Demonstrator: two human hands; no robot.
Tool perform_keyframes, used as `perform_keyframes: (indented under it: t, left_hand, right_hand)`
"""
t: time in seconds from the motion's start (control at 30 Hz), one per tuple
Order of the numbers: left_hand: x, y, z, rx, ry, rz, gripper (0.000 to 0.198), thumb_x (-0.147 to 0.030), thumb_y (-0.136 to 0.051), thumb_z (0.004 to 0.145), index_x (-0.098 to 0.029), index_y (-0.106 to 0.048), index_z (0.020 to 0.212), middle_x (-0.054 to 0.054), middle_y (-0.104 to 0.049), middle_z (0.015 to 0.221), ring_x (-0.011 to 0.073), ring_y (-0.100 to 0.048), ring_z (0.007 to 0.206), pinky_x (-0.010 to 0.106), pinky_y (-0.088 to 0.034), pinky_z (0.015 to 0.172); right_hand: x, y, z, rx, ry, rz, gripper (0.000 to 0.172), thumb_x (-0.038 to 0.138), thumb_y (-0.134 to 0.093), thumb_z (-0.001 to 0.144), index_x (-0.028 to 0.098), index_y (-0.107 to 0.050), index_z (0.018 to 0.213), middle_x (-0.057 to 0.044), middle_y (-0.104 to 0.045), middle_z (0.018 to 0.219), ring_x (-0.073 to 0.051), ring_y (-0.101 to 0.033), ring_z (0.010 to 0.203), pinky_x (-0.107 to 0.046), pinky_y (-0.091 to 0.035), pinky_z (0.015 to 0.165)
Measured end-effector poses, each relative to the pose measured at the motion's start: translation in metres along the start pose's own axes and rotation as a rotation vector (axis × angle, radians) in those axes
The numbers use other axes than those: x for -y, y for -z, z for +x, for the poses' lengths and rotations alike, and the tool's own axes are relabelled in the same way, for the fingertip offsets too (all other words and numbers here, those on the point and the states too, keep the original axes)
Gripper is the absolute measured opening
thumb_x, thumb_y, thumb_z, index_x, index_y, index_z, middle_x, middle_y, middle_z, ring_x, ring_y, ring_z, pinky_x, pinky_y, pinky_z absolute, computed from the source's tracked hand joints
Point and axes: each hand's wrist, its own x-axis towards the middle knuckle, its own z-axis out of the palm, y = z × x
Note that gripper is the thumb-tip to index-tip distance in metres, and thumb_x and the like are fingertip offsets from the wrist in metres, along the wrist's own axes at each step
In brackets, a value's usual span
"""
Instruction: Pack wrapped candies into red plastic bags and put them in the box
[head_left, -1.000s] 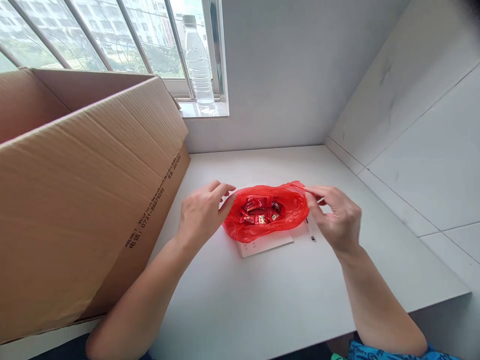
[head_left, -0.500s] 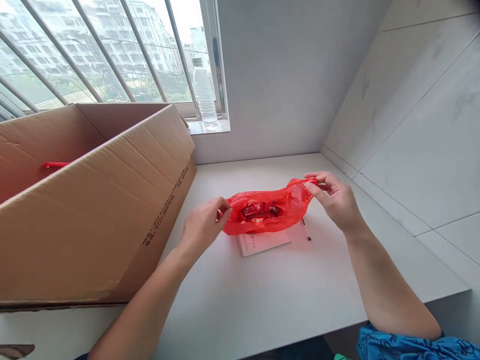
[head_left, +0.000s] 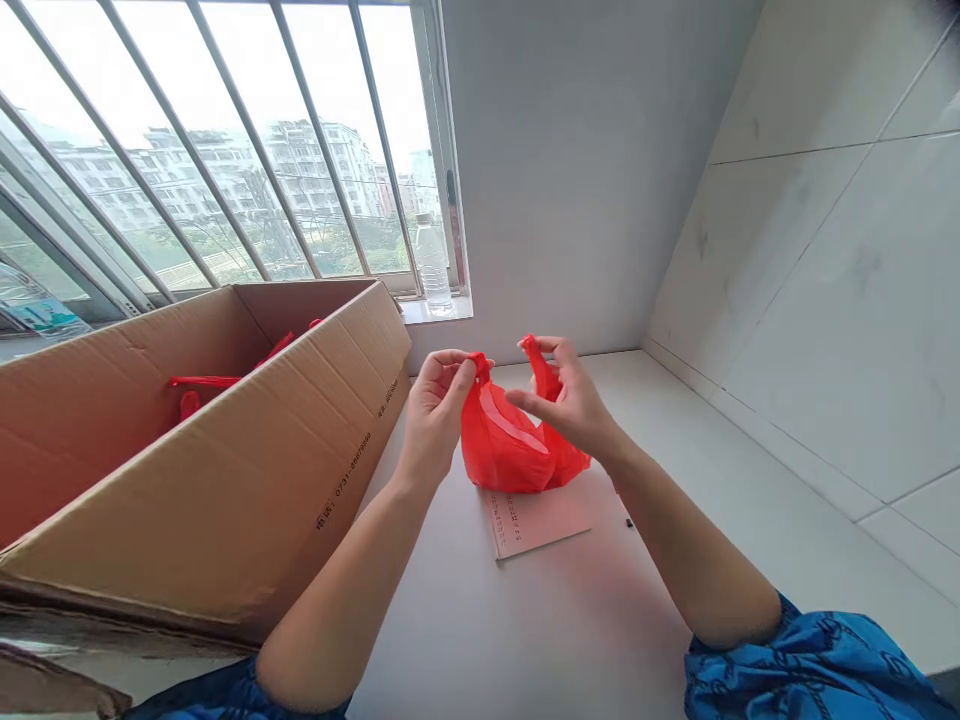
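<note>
Pinching one handle each, left hand (head_left: 435,410) and right hand (head_left: 571,402) lift a bulging, translucent red bag (head_left: 504,452).

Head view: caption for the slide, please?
The left hand and right hand each pinch a handle of the red bag.

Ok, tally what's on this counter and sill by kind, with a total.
Red bag, held by left hand and right hand: 1
Cardboard box: 1
Paper sheet: 1
Water bottle: 1
Total: 4, not counting the red plastic inside the box, too hidden to count.
</note>
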Motion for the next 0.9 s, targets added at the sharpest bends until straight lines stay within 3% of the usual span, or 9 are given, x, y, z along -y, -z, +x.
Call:
perform_keyframes:
  t: [0.1,0.2,0.3,0.37,0.43,0.57,0.73,0.83,0.9]
  left_hand:
    - [0.004,-0.004,-0.005,0.142,-0.056,0.184,0.018,-0.038,-0.066,0.09,-0.021,-0.066,0.092,0.007,-0.067,0.112,0.0227,-0.062,0.111,0.037,-0.048,0.099]
    - [0.017,-0.003,-0.01,0.096,-0.171,0.326,0.021,-0.037,-0.07,0.087,-0.024,-0.068,0.103,0.007,-0.053,0.136,0.0264,-0.046,0.133,0.041,-0.037,0.112]
    - [0.037,0.001,-0.011,0.176,-0.069,0.239,0.066,-0.037,-0.076,0.082,-0.031,-0.045,0.139,0.008,-0.048,0.143,0.0273,-0.045,0.135,0.044,-0.038,0.111]
    - [0.049,0.005,-0.01,0.364,0.102,0.112,0.074,-0.039,-0.073,0.084,-0.029,-0.034,0.146,0.009,-0.06,0.128,0.0262,-0.058,0.12,0.043,-0.045,0.103]
    - [0.055,0.008,-0.008,0.468,0.237,-0.008,0.06,-0.039,-0.064,0.091,-0.023,-0.04,0.143,0.006,-0.067,0.1,0.0222,-0.065,0.098,0.04,-0.048,0.095]
    - [0.055,0.012,-0.002,0.422,0.414,-0.24,0.043,-0.026,-0.061,0.089,-0.021,-0.054,0.131,-0.004,-0.057,0.07,0.0126,-0.059,0.072,0.035,-0.046,0.093]
    - [0.052,0.015,0.002,0.321,0.599,-0.369,0.04,-0.024,-0.058,0.083,-0.021,-0.058,0.123,-0.001,-0.063,0.074,0.0113,-0.055,0.066,0.025,-0.045,0.072]
    - [0.051,0.016,0.0,0.291,0.571,-0.23,0.036,-0.036,-0.056,0.091,-0.02,-0.059,0.123,0.0,-0.064,0.071,0.0117,-0.056,0.065,0.025,-0.044,0.071]
    - [0.051,0.016,-0.002,0.34,0.575,-0.152,0.04,-0.044,-0.054,0.094,-0.02,-0.06,0.125,0.001,-0.066,0.071,0.0132,-0.058,0.065,0.027,-0.045,0.071]
  right_hand:
    - [-0.005,-0.019,-0.003,0.065,0.022,-0.074,0.05,0.052,-0.077,0.076,0.027,-0.059,0.116,-0.007,-0.052,0.123,-0.023,-0.059,0.107,-0.041,-0.052,0.09]
    - [-0.009,-0.025,-0.001,0.028,-0.025,0.083,0.035,0.055,-0.061,0.089,0.024,-0.066,0.103,-0.005,-0.057,0.11,-0.016,-0.059,0.084,-0.033,-0.052,0.074]
    - [-0.009,-0.018,0.002,0.09,-0.182,0.352,0.042,0.06,-0.05,0.094,0.022,-0.068,0.101,-0.001,-0.059,0.086,-0.01,-0.049,0.06,-0.027,-0.044,0.057]
    - [-0.01,-0.012,0.005,0.14,-0.267,0.454,0.045,0.061,-0.051,0.093,0.02,-0.068,0.099,0.001,-0.055,0.073,-0.01,-0.045,0.057,-0.026,-0.04,0.054]
    - [-0.013,-0.006,0.006,0.134,-0.298,0.495,0.042,0.061,-0.057,0.091,0.02,-0.067,0.091,0.001,-0.057,0.073,-0.009,-0.046,0.058,-0.024,-0.037,0.052]
    - [-0.02,0.004,0.004,0.204,-0.264,0.509,0.033,0.054,-0.062,0.09,0.022,-0.062,0.085,0.002,-0.062,0.078,-0.008,-0.046,0.058,-0.023,-0.034,0.05]
    - [-0.022,0.014,-0.007,0.465,-0.055,0.02,0.016,0.037,-0.064,0.091,0.024,-0.073,0.089,-0.004,-0.058,0.094,-0.014,-0.056,0.078,-0.029,-0.048,0.068]
    - [-0.024,0.013,-0.014,0.409,0.122,-0.428,0.021,0.018,-0.054,0.092,0.023,-0.074,0.09,-0.005,-0.052,0.1,-0.012,-0.052,0.073,-0.026,-0.044,0.061]
    - [-0.026,0.008,-0.018,0.348,0.217,-0.663,0.027,0.007,-0.048,0.09,0.021,-0.071,0.088,-0.005,-0.053,0.099,-0.011,-0.049,0.069,-0.025,-0.039,0.056]
